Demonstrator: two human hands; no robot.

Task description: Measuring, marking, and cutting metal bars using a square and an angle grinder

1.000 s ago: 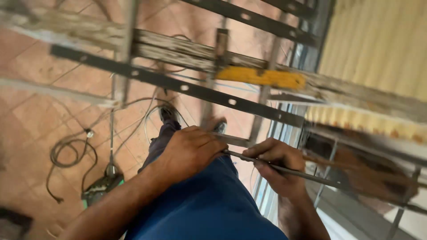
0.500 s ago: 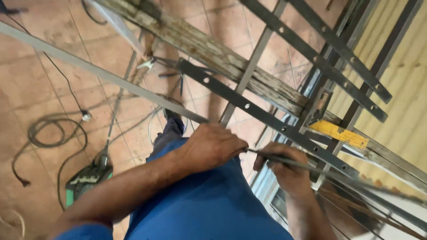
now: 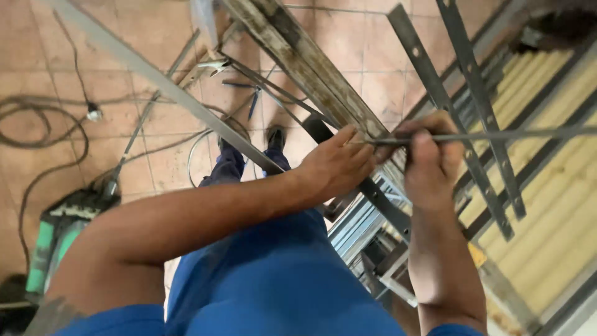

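Right hand (image 3: 429,162) grips thin metal rod (image 3: 497,135); left hand (image 3: 336,165) touches rod end beside perforated steel bars (image 3: 435,93)

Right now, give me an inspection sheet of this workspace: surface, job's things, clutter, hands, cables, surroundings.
Surface: terracotta tiled floor, far below.
Job's things: thin metal rod, level, held across the perforated flat bars.
Clutter: loose metal strips on the floor near the feet.
Hands: right hand closed around the rod; left hand at the rod's end, fingers extended.
Cables: dark cord looped on the tiles, beside a green machine.
Surroundings: worn wooden plank, corrugated yellowish sheet.
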